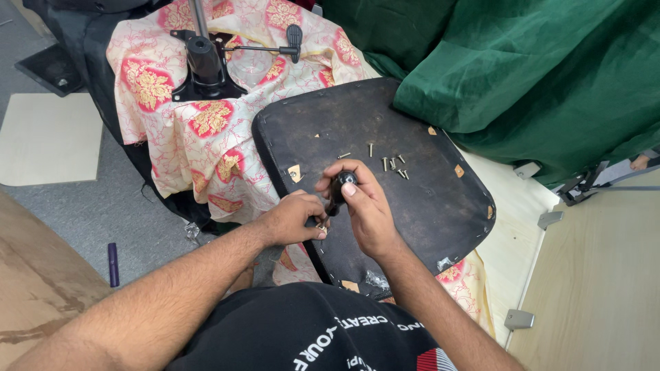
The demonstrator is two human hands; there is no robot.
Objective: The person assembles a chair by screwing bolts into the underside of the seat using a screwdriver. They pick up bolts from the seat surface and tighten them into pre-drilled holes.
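Over the near edge of the black seat underside (pixel 412 206), a short black screwdriver handle (pixel 342 185) sits in the right hand (pixel 364 206). Fingers wrapped round it, thumb pressed against its rounded top; grip closed tight on the handle. Shaft runs down and left toward the left hand (pixel 295 218); tip hidden.

Left hand just beside the right, fingertips pinched together at the seat's stitched rim, on something small and brassy; too small to tell what it is. Pinch closed.

Beyond the hands, on the black panel: a loose scatter of screws (pixel 393 165), pale metal, lying flat, some touching, one or two apart to the left. Small tan patches (pixel 295 172) show here and there in the black covering.

Seat lies flat, underside up, partly over a cream cloth with red and gold flowers (pixel 206 137). On that cloth, farther off, a black chair mechanism (pixel 205 65) with a metal column and a side lever ending in a black paddle.

Right of the seat: heaped dark green fabric (pixel 536 75). Pale wooden boards (pixel 598 282) lower right. Grey carpet (pixel 89 206) to the left, a small dark purple cylinder (pixel 113 264) lying on it.
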